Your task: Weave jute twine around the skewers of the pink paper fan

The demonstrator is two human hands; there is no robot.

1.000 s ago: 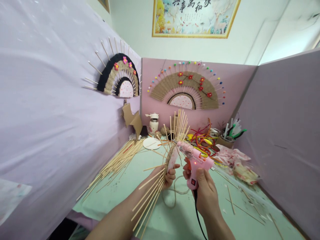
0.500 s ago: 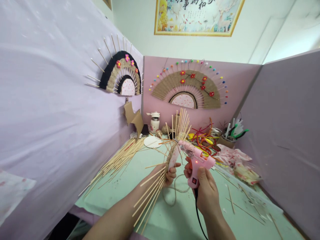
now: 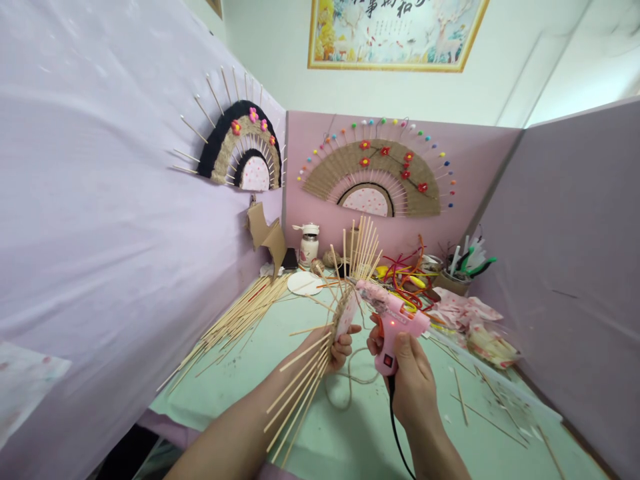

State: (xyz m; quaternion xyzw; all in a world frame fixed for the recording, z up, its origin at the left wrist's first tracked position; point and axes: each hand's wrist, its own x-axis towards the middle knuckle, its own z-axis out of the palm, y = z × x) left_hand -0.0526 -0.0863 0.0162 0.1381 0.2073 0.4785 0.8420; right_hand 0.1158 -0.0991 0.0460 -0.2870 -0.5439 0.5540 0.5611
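Observation:
My left hand (image 3: 342,348) is closed on a half-round fan base (image 3: 345,319), faced with pink-dotted cloth and edged with twine. Thin wooden sticks (image 3: 300,393) fan out from its edge, toward me and toward the back. In my right hand (image 3: 411,363) is a pink hot glue gun (image 3: 395,320) with a small lit light and a black cord. A finger lies at its orange trigger. The nozzle is close to the twine edge among the sticks; whether it touches I cannot tell. A loose length of twine (image 3: 345,407) hangs below the base.
Loose sticks (image 3: 230,320) lie in a pile at the left, beside a white disc (image 3: 305,283). A white bottle (image 3: 309,247) stands at the back. Coloured pipe cleaners (image 3: 400,273) and a pot of tools (image 3: 455,277) sit back right. Two finished fans (image 3: 370,177) hang on the partitions.
Almost nothing differs. Both hands keep their hold on the fan base and the glue gun, and the view has shifted very slightly.

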